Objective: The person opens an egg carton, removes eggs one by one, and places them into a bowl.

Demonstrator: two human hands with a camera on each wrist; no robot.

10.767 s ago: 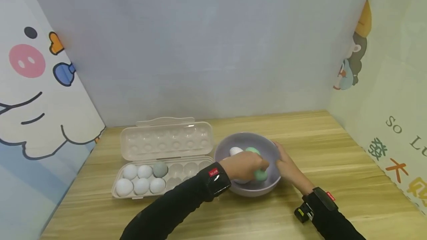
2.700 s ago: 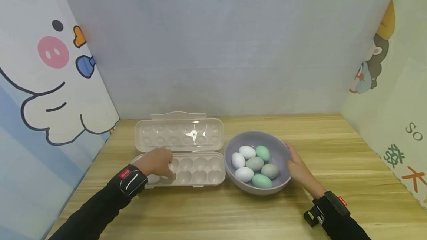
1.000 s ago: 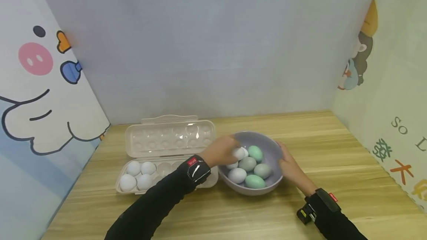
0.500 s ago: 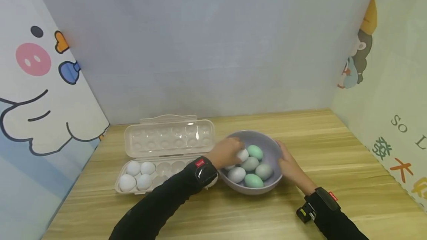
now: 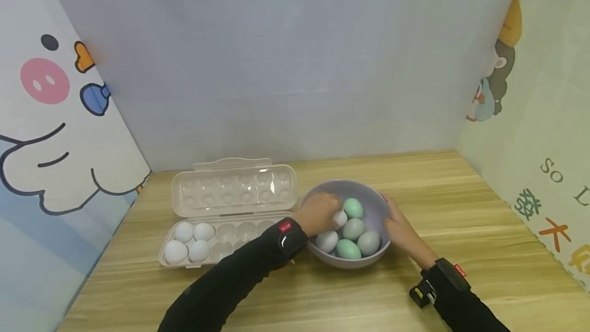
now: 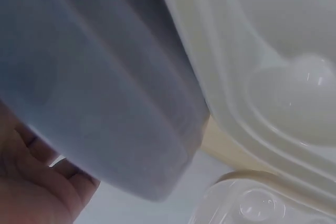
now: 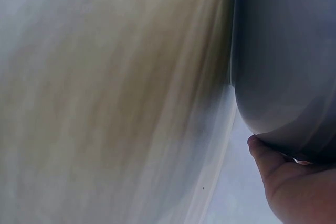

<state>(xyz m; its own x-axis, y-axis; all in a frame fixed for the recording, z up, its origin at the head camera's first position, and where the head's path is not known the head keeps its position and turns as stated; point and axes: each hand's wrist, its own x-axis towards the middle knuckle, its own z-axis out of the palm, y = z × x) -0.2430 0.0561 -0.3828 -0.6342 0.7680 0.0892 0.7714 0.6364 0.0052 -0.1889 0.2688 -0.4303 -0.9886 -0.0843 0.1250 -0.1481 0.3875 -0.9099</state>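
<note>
My left hand (image 5: pixel 319 213) reaches into the purple-grey bowl (image 5: pixel 343 263) from the left, its fingers curled at a white egg (image 5: pixel 340 219) that they partly cover. In the left wrist view this hand (image 6: pixel 37 184) shows past the bowl wall, and the egg is out of sight there. At the bowl's right side my right hand (image 5: pixel 402 230) grips the rim; the right wrist view shows its thumb against the outer wall. Other eggs lie in the bowl: a white egg (image 5: pixel 327 241), green eggs (image 5: pixel 349 249) and grey eggs (image 5: pixel 353 229). My left hand hides the bowl's left part.
Left of the bowl stands a clear plastic egg carton (image 5: pixel 195 266), its lid (image 5: pixel 234 189) folded back. Several white eggs (image 5: pixel 199 251) fill its left end; my left sleeve covers part of its right end. A wall backs the wooden table (image 5: pixel 461 209), with printed panels on both sides.
Since the 10.8-second-old frame, a grey and a white egg have left the carton. Over the last second my left hand has sunk deeper into the bowl, and the grey eggs have shifted right and forward.
</note>
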